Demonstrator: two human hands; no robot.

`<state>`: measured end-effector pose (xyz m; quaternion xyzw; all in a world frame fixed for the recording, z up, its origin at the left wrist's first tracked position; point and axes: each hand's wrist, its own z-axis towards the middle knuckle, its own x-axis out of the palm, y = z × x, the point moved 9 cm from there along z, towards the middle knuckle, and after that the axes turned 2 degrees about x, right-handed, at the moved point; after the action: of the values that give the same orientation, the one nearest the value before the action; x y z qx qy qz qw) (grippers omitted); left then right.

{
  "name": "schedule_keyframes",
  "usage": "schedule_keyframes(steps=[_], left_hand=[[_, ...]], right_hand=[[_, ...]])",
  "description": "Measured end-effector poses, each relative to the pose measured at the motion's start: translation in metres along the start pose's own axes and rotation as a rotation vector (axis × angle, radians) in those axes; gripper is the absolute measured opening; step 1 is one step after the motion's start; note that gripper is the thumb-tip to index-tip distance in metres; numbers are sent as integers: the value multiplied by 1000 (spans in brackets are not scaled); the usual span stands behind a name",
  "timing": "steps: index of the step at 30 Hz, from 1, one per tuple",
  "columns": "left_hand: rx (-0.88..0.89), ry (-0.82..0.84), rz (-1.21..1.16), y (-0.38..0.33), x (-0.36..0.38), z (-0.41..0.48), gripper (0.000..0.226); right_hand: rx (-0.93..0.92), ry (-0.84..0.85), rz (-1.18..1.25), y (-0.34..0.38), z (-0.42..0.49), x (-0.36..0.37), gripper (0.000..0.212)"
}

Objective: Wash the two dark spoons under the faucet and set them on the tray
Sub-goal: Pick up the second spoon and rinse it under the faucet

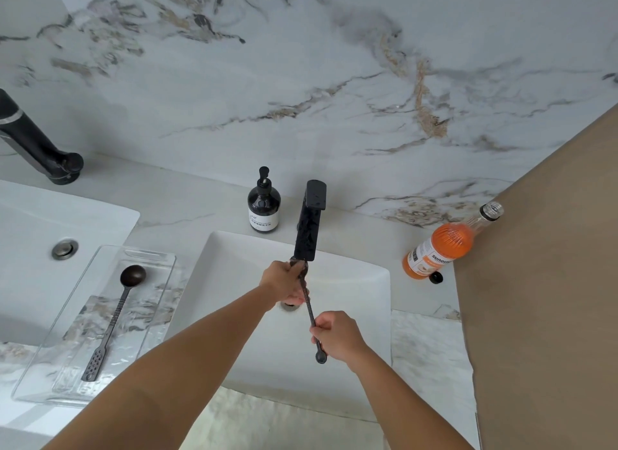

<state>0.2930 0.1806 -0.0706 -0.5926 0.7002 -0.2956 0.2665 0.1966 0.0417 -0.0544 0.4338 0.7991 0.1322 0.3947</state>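
1. The bowl of the dark, twisted-stem metal spoon (309,310) held over the basin is hidden behind the left hand (284,280), right under the spout of the black square faucet (310,220); whether water is running is hard to make out.
2. The left hand's grip is clenched around the spoon's upper end; the right hand (336,336) has its grip pinched on the lower stem, and the rounded handle tip pokes out below the fingers.
3. The drain of the white rectangular sink (361,282) is mostly covered by the left hand.
4. The second dark spoon (112,319), with a round bowl and a perforated flat handle end, lies lengthwise on the clear glass tray (157,312), bowl toward the wall.
5. The tray rests on the marble counter (187,212) between the two basins, its near corner overlapped by the left forearm; open tray surface lies on both sides of the spoon.
6. A second white basin (50,215) and a black faucet (31,138) are cut off at the left edge.
7. A dark pump soap bottle (264,208) stands just left of the central faucet, near the wall.
8. An orange-liquid bottle (444,245) leans tilted against a tan panel (541,282) at the right, its black cap (436,277) beside it on the counter.
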Motion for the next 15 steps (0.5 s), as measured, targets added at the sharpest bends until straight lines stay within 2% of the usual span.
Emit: schedule_keyframes(steps=[3,5,10,13,15], left_hand=[[-94,168,-356,-1,16,-6,16],[-117,234,-433,-3,19,-8,21],[-97,266,-248,-1,4,-3,19],[-50,306,30,6,5,-4,18],[-9,289,40,3,10,-3,15]], right_hand=[[13,-11,13,-5,-3,-4,11],[31,-23,56,-10,-5,-10,13],[-85,-145,-103,2,2,-74,23],[-184,-283,-178,29,9,-130,12],[-252,-324,-192,52,14,-149,8]])
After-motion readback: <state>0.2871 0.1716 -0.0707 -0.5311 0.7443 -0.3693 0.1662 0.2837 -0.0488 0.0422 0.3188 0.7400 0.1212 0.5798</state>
